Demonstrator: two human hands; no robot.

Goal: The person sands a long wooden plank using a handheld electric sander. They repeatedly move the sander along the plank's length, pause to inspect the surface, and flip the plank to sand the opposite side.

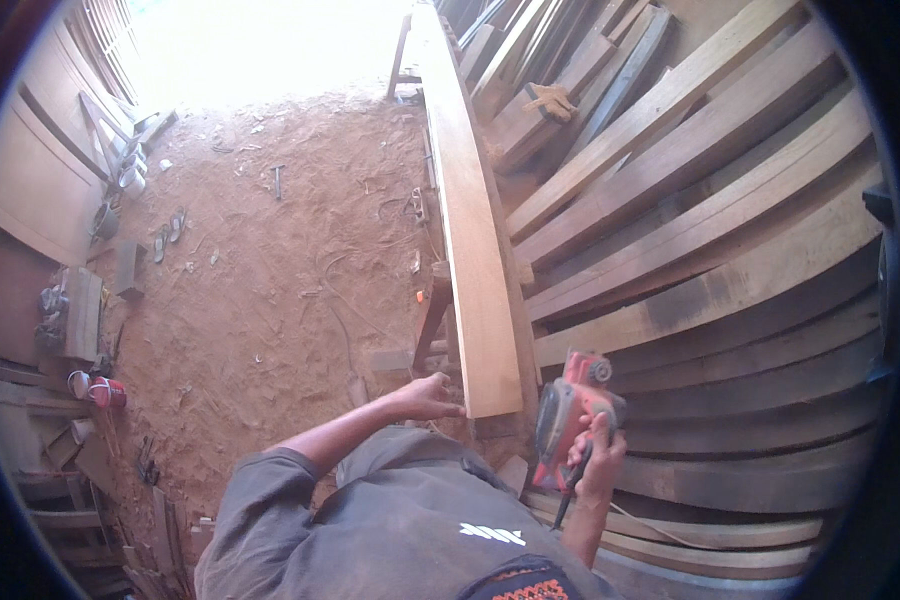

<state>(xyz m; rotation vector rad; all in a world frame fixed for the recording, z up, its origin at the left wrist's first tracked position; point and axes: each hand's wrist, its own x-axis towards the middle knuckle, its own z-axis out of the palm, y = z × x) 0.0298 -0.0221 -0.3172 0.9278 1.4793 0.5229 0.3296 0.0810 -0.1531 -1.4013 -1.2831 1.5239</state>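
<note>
A long pale wooden board point(478, 270) runs away from me, its near end just in front of my body. My left hand point(425, 398) is beside the near left corner of that board, fingers stretched toward the edge and seemingly touching it; nothing shows in its grasp. To the right of the board, my right hand point(595, 455) is wrapped round the handle of a red electric planer point(568, 400). The tool is held up, tilted on its side and apart from the board. A dark cord point(564, 510) hangs from its rear.
Heavy timber beams point(710, 220) lie stacked along the right, with a work glove point(550, 102) on one. A wooden trestle point(432, 315) stands under the board. On the dusty floor are a hammer point(278, 181), sandals point(170, 232) and a cable point(345, 325); a red bucket point(108, 393) is at left.
</note>
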